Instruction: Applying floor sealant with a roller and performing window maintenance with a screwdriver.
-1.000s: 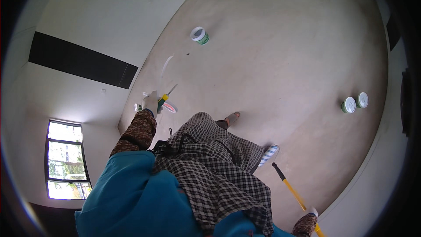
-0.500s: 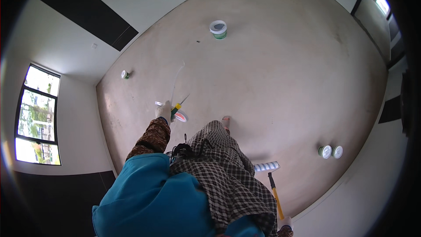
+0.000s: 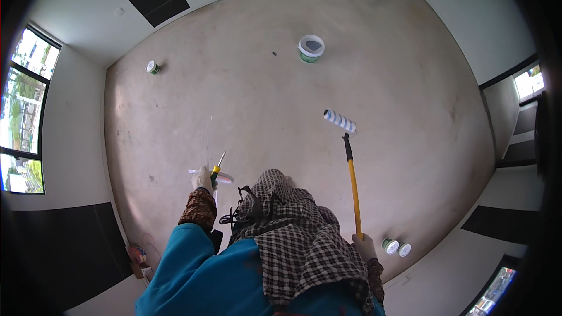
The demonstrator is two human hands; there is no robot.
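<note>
Since half a second ago the paint roller (image 3: pixel 340 122) has swung up from low beside the person to stand out over the floor, its yellow pole (image 3: pixel 353 193) now rising from the right hand (image 3: pixel 364 247), whose fingers are wrapped tight around the pole's lower end. The roller's sleeve is a short cylinder banded blue and white, joined to the pole by a dark neck. The left hand (image 3: pixel 202 179), in a pale glove, is clamped on a slim screwdriver (image 3: pixel 217 168) with a yellow-and-black handle and thin metal shaft, held above the floor at the person's front left. A checked cloth and teal sleeves fill the lower frame. The floor (image 3: pixel 257 93) is bare, smooth, beige-grey concrete with faint stains. A round white-and-green bucket (image 3: pixel 311 48) stands open far ahead, a small tin (image 3: pixel 153 67) near the left wall, two more tins (image 3: pixel 396 247) just beside the right hand. White walls carry black panels; windows (image 3: pixel 23 111) light the left side.
</note>
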